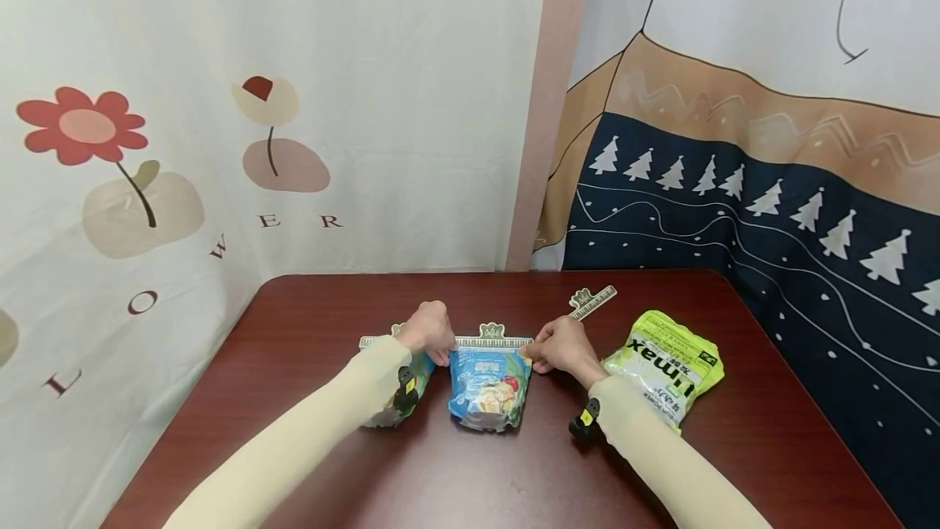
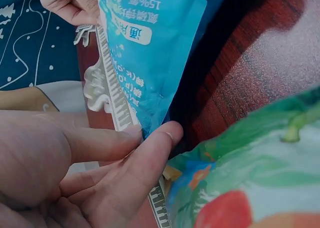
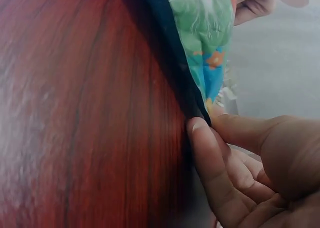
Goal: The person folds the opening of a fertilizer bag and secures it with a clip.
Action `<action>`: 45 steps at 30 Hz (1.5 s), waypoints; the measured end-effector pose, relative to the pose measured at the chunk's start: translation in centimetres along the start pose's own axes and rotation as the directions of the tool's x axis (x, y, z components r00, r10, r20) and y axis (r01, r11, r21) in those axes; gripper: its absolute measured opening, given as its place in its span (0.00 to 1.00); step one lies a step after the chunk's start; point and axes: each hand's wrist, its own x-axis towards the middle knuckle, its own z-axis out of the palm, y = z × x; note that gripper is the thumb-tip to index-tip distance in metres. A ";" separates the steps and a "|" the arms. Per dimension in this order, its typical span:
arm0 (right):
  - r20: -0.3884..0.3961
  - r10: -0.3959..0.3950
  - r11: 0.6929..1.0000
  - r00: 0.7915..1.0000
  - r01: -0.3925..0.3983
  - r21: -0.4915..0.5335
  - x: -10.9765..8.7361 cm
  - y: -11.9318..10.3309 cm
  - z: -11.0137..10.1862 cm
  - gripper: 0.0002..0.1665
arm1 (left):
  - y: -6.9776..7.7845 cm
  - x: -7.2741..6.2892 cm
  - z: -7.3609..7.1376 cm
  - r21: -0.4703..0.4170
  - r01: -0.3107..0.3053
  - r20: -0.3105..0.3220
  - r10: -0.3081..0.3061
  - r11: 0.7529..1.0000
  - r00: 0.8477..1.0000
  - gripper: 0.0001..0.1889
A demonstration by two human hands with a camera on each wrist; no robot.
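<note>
A small blue bag [image 1: 485,390] with food pictures on its front lies mid-table, a ruler-patterned clip [image 1: 490,335] along its top edge. My left hand [image 1: 429,328] pinches its upper left corner between thumb and index finger, as the left wrist view shows at the blue bag's tip [image 2: 145,88]. At the upper right corner, my right hand [image 1: 564,344] pinches the bag's edge between thumb and finger. Under my left forearm is a green bag [image 1: 383,416], partly hidden, with a similar clip [image 1: 370,342] across its top.
On the right lies a yellow-green Umax bag [image 1: 664,362], partly behind my right forearm. A loose ruler-patterned clip [image 1: 595,301] rests behind my right hand. The dark red table [image 1: 308,317] ends at patterned curtains [image 1: 411,104] at the back and sides.
</note>
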 end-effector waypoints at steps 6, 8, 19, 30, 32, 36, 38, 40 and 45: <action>0.046 -0.082 0.981 0.996 0.089 -0.170 -0.9 -0.5 -1.0 0.11 | -0.1 -0.9 0.1 -0.073 0.005 -0.031 -0.008 0.997 1.000 0.06; 0.055 -0.126 0.966 0.991 0.135 -0.221 -1.2 -0.7 -1.8 0.12 | 0.0 -1.4 0.2 -0.070 -0.010 -0.054 0.007 0.997 0.998 0.06; -0.015 -0.213 0.934 0.977 0.199 -0.298 -4.0 0.1 -8.4 0.31 | 2.4 -2.1 0.4 -0.024 -0.083 -0.189 0.077 0.996 0.979 0.09; -0.114 -0.157 0.947 0.981 0.117 -0.300 -6.7 2.9 -14.9 0.48 | 6.9 -0.2 2.0 -0.181 -0.215 -0.107 0.199 0.960 0.974 0.19; -0.127 -0.124 0.960 0.984 0.086 -0.268 -7.1 3.4 -16.0 0.51 | 8.0 0.3 2.5 -0.199 -0.238 -0.098 0.222 0.951 0.970 0.20; -0.164 -0.052 0.982 0.985 0.020 -0.190 -7.4 4.4 -17.9 0.53 | 10.0 1.2 3.6 -0.221 -0.275 -0.088 0.262 0.936 0.961 0.21; -0.188 -0.007 0.986 0.982 -0.025 -0.163 -7.5 5.0 -18.6 0.54 | 10.8 1.5 4.3 -0.269 -0.279 -0.058 0.274 0.922 0.960 0.21; -0.211 0.039 0.988 0.977 -0.069 -0.136 -7.6 5.7 -19.3 0.55 | 11.5 1.9 5.2 -0.332 -0.266 -0.015 0.277 0.905 0.961 0.20; -0.246 0.184 0.979 0.952 -0.201 -0.043 -7.9 7.4 -20.4 0.57 | 13.1 2.7 7.4 -0.493 -0.197 0.075 0.267 0.847 0.961 0.19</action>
